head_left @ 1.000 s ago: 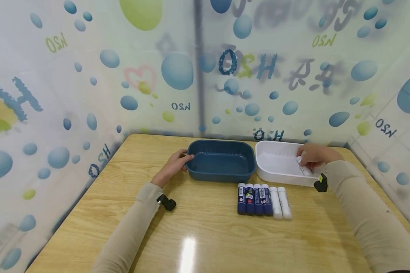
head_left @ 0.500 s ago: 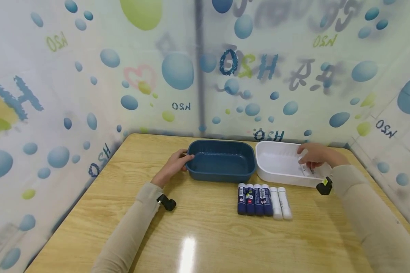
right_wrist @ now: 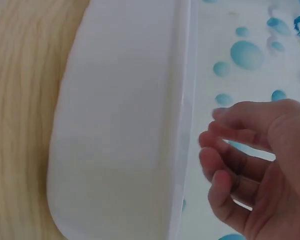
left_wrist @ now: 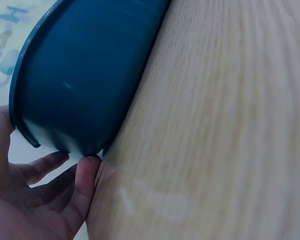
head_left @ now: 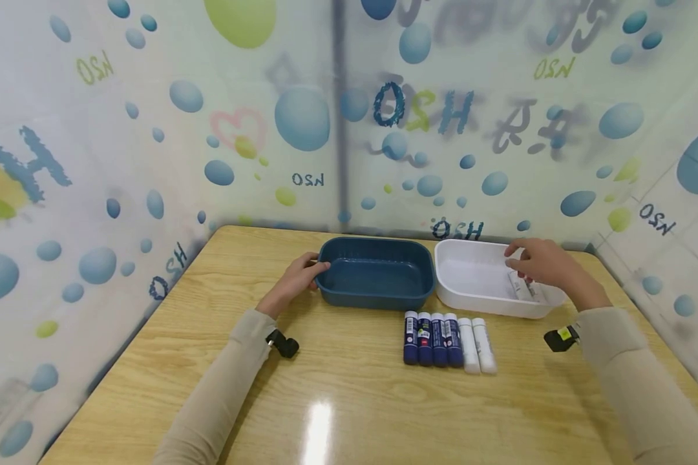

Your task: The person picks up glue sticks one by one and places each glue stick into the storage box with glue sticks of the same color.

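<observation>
And up lifts the right hand (head_left: 541,260), fingers parted and empty, so the white cylindrical sticks (head_left: 520,286) look set down at four o'clock in the white plastic tray (head_left: 483,301), while the left hand (head_left: 295,278) grips the dark-blue plastic tray (head_left: 378,300) at nine o'clock.

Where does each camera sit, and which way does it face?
Head: worn there, facing forward and down at blue tray, white tray; left hand, right hand visible.
Left wrist: worn there, facing blue tray's side; left hand visible.
Right wrist: worn there, facing white tray's side; right hand visible.
Shared: head and left wrist show blue tray.
</observation>
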`<control>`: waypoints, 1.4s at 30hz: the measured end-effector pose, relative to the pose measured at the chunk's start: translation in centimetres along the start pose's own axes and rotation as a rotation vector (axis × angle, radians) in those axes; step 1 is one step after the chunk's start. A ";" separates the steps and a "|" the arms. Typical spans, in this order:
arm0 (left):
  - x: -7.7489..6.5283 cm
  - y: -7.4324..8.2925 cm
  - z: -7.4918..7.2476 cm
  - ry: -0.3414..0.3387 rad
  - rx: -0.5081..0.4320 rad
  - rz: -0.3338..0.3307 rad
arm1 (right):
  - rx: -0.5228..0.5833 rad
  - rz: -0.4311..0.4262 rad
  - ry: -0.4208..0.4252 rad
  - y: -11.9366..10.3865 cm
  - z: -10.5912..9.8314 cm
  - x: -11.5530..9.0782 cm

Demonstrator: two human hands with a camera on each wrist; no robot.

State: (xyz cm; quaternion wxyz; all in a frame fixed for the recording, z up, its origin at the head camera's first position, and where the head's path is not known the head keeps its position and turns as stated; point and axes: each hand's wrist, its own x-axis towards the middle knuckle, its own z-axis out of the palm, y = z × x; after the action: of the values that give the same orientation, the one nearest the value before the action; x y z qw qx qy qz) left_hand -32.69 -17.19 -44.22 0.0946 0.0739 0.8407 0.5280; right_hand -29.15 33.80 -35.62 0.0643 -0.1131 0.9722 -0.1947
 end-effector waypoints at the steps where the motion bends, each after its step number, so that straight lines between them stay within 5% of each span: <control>1: 0.0 0.0 0.0 0.000 0.000 0.001 | 0.016 -0.016 0.029 -0.4 0.2 -0.3; 8: -0.1 0.0 0.1 0.003 -0.014 0.003 | 0.077 -0.151 0.160 -3.5 1.4 -2.5; 16: 0.1 -0.2 0.2 0.002 -0.014 0.000 | 0.065 -0.220 0.124 -6.7 2.6 -4.2; 28: 0.3 -0.3 0.3 -0.001 -0.018 -0.003 | 0.101 -0.197 -0.180 -7.4 4.1 -4.8; 37: 0.4 0.0 0.3 0.001 -0.016 -0.002 | 0.009 -0.198 -0.177 -8.1 3.7 -5.5; 42: 0.3 0.1 0.3 0.010 0.000 0.012 | 0.045 -0.111 -0.339 -8.3 3.7 -5.7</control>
State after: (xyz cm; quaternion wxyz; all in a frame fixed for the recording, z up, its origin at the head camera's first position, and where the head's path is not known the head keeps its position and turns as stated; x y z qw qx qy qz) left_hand -32.90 -16.87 -44.28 0.0873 0.0765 0.8408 0.5287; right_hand -21.37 26.36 -35.30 0.2188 -0.1962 0.9352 -0.1977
